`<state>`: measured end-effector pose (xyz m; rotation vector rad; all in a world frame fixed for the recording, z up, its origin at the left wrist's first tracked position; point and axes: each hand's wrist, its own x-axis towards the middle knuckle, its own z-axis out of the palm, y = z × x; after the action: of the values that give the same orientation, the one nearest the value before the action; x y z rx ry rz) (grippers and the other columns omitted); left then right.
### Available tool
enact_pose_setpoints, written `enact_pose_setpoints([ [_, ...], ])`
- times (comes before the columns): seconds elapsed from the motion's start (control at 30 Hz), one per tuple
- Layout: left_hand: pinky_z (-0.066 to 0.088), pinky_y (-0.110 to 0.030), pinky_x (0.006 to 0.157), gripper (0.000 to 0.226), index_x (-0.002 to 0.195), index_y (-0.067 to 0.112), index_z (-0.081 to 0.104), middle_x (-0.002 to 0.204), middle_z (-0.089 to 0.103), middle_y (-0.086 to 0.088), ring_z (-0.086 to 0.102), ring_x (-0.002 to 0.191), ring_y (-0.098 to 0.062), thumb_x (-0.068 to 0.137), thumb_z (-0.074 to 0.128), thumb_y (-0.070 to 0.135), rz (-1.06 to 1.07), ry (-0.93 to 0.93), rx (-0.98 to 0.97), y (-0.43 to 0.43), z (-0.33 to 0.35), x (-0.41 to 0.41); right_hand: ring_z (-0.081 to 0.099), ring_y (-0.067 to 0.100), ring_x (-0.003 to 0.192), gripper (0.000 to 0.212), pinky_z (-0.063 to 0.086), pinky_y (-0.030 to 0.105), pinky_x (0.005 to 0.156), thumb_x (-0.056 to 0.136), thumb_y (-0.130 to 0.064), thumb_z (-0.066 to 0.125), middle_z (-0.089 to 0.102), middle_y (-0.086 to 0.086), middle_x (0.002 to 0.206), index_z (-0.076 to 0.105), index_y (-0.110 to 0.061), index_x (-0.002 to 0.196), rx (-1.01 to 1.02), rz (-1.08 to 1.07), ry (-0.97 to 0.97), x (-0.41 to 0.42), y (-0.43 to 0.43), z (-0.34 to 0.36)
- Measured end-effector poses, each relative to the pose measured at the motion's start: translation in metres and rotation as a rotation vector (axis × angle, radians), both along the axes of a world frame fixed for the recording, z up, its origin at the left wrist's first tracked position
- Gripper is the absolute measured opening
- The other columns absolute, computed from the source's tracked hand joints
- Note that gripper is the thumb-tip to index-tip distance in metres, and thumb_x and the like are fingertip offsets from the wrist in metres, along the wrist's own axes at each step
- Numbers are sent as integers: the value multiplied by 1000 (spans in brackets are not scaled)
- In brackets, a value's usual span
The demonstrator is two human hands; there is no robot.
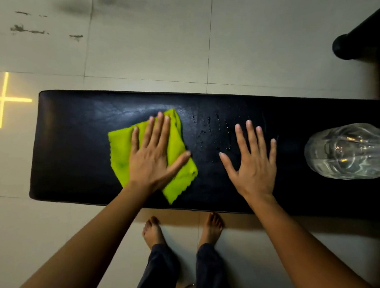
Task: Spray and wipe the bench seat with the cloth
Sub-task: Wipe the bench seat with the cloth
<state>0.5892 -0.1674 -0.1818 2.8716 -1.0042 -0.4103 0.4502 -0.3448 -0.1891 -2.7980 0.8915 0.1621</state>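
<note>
Bench seat [73, 156] — black, padded, lying across the view over a tiled floor [147, 48] — is at the wiping step: your left hand [153, 154] lies flat and open on the green cloth [179, 147], pressing it down left of centre, not gripping it. Droplets [208, 131] sit just to its right, so the next stroke likely calls for sliding that way. Your right hand [255, 163] rests open, fingers spread, empty — the clear bottle [344, 152] lies near it.
</note>
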Motion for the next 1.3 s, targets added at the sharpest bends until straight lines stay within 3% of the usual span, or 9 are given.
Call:
enact_pose_setpoints([
  [0.07, -14, -43, 116, 87, 149, 22, -8, 158, -10, 6, -12, 144, -12, 83, 15, 75, 197, 20, -39, -39, -2, 8, 10, 18, 143, 72, 0, 44, 115, 88, -65, 16, 5, -3, 155, 8, -26, 148, -9, -4, -5, 1, 1, -3],
  [0.13, -13, -46, 116, 84, 149, 22, -9, 158, -10, 5, -14, 144, -13, 86, 13, 73, 243, 35, -52, -70, -3, 10, 10, 17, 143, 71, 0, 44, 115, 88, -64, 18, 6, -3, 155, 8, -26, 148, -16, -1, -12, 0, 0, -5],
  [0.27, -11, -45, 117, 78, 149, 24, -4, 157, -9, 6, -12, 144, -12, 87, 12, 69, -5, 43, -82, -74, -1, -8, 9, 17, 143, 70, -1, 43, 114, 89, -61, 22, 9, -2, 156, 11, -26, 148, -16, 14, -5, -1, -2, -6],
  [0.43, 4, -46, 117, 83, 150, 24, 14, 157, 14, 4, 5, 145, -11, 84, 15, 75, -270, 13, -28, -4, 0, -16, 11, 17, 142, 69, 5, 45, 114, 89, -61, 23, 17, 0, 156, 15, -26, 148, -14, 10, 14, 0, -2, -3],
  [0.67, -14, -43, 115, 84, 149, 30, -4, 158, -8, 8, -12, 145, -12, 82, 18, 76, 115, 33, -42, -52, 1, 5, 8, 18, 142, 68, 2, 45, 114, 90, -60, 21, 13, -1, 156, 13, -26, 148, -32, 21, -5, 1, -2, -6],
  [0.77, -10, -46, 116, 81, 149, 30, -1, 157, -7, 7, -10, 145, -13, 84, 20, 73, -23, 51, -67, -43, 1, -19, 11, 18, 143, 67, 3, 45, 114, 90, -59, 23, 16, 0, 156, 14, -26, 148, -31, 19, 2, 0, -2, -6],
  [0.93, 9, -48, 116, 81, 149, 27, 16, 157, 17, 3, 9, 145, -13, 83, 21, 75, -287, 25, -47, 21, 0, -43, 14, 19, 143, 67, 4, 45, 114, 89, -59, 23, 16, 0, 156, 15, -26, 148, -19, 13, 8, 0, -2, -4],
  [1.17, -16, -42, 113, 102, 149, 29, -1, 153, -13, 10, -11, 143, -10, 69, 22, 86, 123, 37, -27, -33, 4, -20, 12, 19, 144, 68, 3, 45, 115, 89, -59, 23, 13, -1, 157, 14, -27, 148, -29, 6, -3, 1, -1, -6],
  [1.3, -13, -46, 115, 102, 150, 28, 0, 155, -11, 8, -12, 144, -13, 69, 21, 87, 12, 63, -4, -37, 4, -40, 14, 18, 144, 68, 6, 46, 115, 88, -59, 24, 15, -1, 157, 16, -27, 148, -22, 1, 2, 0, 0, -6],
])
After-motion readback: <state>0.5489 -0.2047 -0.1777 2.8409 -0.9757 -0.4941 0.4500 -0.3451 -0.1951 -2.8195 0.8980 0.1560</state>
